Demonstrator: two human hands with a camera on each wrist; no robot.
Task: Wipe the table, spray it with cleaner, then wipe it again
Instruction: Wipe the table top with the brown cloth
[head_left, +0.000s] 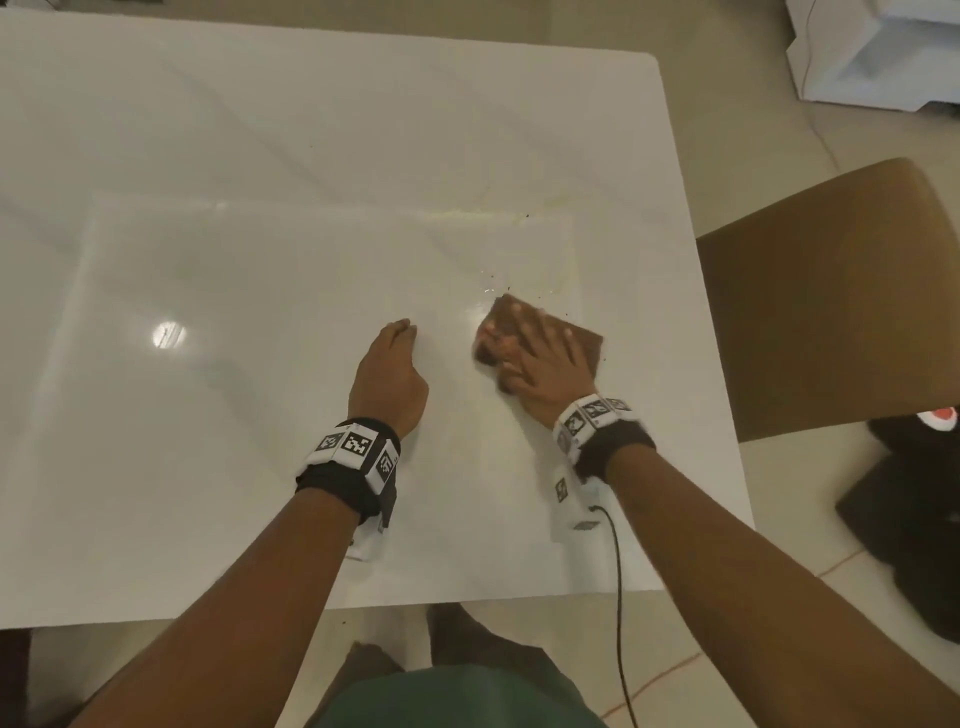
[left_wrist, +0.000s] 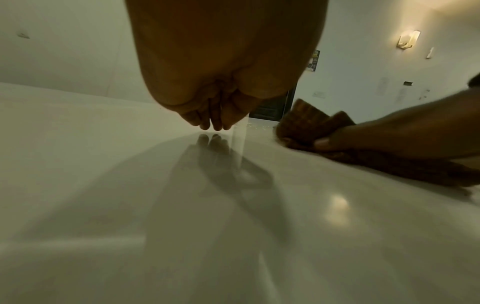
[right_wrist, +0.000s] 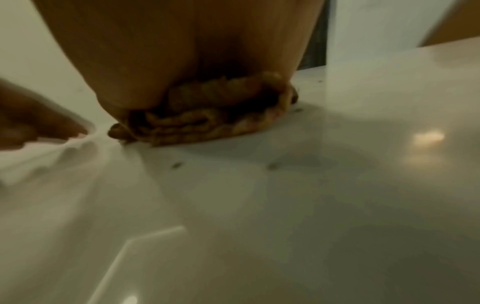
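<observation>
A glossy white table (head_left: 234, 260) fills the head view. A brown folded cloth (head_left: 582, 338) lies on it near the right edge. My right hand (head_left: 540, 353) presses flat on the cloth with fingers spread; the picture is blurred there. In the right wrist view the cloth (right_wrist: 207, 119) is bunched under my palm. My left hand (head_left: 395, 364) rests on the table to the left of the cloth, fingers loosely bent, holding nothing; its fingertips (left_wrist: 213, 123) touch the surface. Dark crumbs (head_left: 498, 283) are scattered just beyond the cloth. No spray bottle is in view.
A brown chair (head_left: 831, 296) stands close to the table's right edge. A black bag (head_left: 914, 519) lies on the floor to the right. A black cable (head_left: 621, 597) hangs from my right wrist over the table's near edge.
</observation>
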